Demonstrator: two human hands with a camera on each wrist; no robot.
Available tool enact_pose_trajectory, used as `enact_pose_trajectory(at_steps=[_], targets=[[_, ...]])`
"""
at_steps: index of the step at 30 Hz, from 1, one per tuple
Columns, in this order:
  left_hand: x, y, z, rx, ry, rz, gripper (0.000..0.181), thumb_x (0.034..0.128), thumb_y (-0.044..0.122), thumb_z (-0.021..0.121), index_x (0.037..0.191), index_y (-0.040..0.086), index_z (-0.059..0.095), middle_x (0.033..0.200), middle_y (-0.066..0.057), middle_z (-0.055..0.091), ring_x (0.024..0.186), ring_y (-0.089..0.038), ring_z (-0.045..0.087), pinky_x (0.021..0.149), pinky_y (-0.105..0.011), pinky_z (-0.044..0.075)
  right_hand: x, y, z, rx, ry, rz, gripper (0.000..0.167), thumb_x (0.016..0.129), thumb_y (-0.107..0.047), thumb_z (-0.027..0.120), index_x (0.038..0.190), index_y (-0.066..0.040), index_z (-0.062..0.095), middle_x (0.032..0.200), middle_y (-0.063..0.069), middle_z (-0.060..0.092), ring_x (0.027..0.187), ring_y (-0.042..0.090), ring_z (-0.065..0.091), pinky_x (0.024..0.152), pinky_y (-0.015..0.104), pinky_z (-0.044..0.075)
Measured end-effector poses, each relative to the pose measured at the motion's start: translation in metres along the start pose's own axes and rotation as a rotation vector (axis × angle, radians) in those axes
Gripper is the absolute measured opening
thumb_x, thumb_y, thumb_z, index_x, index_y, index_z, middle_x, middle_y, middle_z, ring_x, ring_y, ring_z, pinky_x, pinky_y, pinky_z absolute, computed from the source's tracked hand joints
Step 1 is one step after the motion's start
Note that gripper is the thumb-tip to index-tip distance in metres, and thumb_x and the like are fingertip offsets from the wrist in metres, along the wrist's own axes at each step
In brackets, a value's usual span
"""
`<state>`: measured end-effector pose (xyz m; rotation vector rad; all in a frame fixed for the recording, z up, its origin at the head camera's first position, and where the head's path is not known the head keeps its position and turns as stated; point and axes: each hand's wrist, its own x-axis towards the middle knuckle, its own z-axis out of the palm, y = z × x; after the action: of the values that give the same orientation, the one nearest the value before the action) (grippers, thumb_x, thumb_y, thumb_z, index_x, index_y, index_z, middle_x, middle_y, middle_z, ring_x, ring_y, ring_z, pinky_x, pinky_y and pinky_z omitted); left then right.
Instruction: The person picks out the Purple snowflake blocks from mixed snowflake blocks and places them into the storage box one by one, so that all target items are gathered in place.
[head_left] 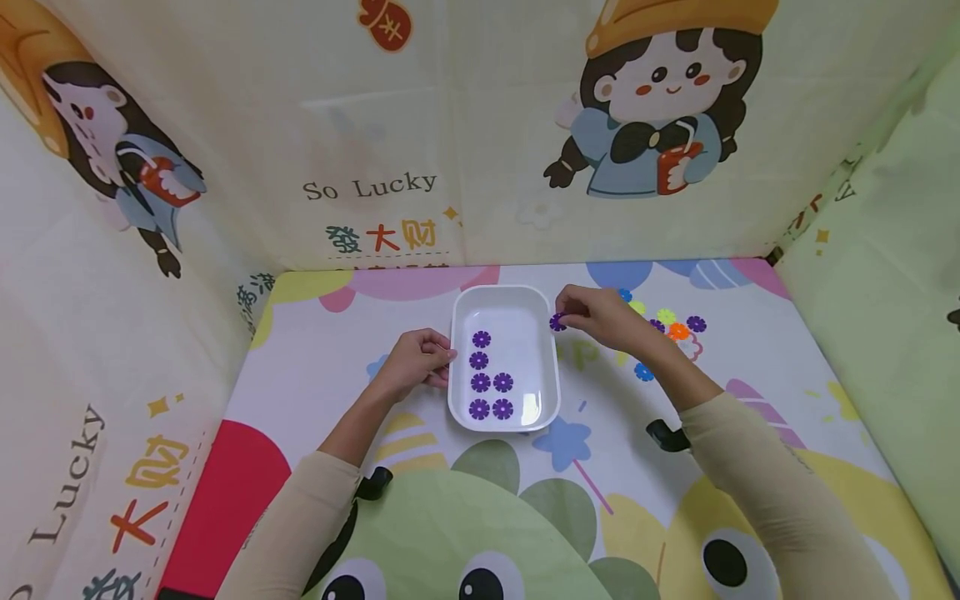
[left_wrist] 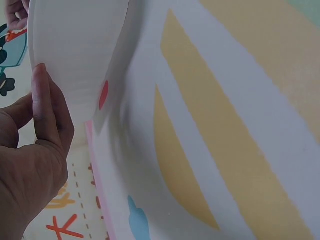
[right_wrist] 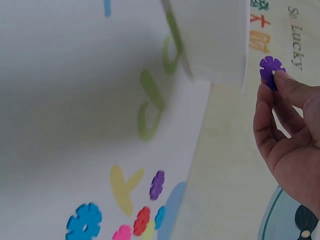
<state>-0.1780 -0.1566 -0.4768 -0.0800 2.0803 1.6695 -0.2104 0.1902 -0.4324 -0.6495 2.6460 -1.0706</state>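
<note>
A white tray (head_left: pixel 540 358) lies on the table, with several purple snowflake discs (head_left: pixel 480 382) in its left part, flat in two columns. At the tray's left rim, my left hand (head_left: pixel 422 360) pinches the edge; the left wrist view shows its fingers (left_wrist: pixel 45 105) against the tray's outer wall (left_wrist: pixel 80 55). My right hand (head_left: pixel 600 315) holds another purple snowflake disc (head_left: pixel 557 322) between thumb and fingertips, beside the upper right rim. That held disc (right_wrist: pixel 270 70) is raised above the table in the right wrist view.
Right of the tray lie loose snowflake discs: blue (head_left: pixel 644 372), orange (head_left: pixel 678 332), yellow-green (head_left: pixel 666 316) and purple (head_left: pixel 696 323). Some are partly hidden behind my right forearm. A printed cloth (head_left: pixel 487 167) stands as a wall along the table's back edge.
</note>
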Motion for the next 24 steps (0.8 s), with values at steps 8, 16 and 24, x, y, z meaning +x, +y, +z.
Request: enact_pose_trajectory(at_steps=[8,16,24], targets=[[-0.001,0.001,0.001,-0.004,0.001,0.005,0.022,0.0988,0.008,0.069,0.114,-0.005,0.06,0.08,-0.009,0.065,0.06,-0.016,0.067,0.057,-0.033,0.066,0.015,-0.017,0.016,-0.043,-0.079,-0.062,0.013,0.098,-0.008,0.07,0.108,-0.015,0.067,0.105,0.003,0.075,0.099,0.022,0.071,0.094,0.041,0.064],[0.0,0.003,0.001,-0.005,-0.001,0.001,0.022,0.0987,0.008,0.069,0.114,-0.005,0.06,0.08,-0.009,0.065,0.061,-0.016,0.067,0.058,-0.033,0.066,0.032,-0.03,0.033,-0.095,-0.176,-0.083,0.01,0.099,-0.008,0.069,0.106,-0.015,0.068,0.102,0.001,0.073,0.094,0.019,0.067,0.09,0.034,0.065],[-0.001,0.003,0.001,0.003,0.004,-0.008,0.022,0.0991,0.008,0.069,0.114,-0.004,0.06,0.081,-0.01,0.065,0.061,-0.017,0.067,0.058,-0.034,0.066,0.049,-0.039,0.051,-0.144,-0.301,-0.077,0.006,0.1,-0.007,0.068,0.101,-0.012,0.067,0.098,0.002,0.073,0.091,0.019,0.066,0.085,0.029,0.063]])
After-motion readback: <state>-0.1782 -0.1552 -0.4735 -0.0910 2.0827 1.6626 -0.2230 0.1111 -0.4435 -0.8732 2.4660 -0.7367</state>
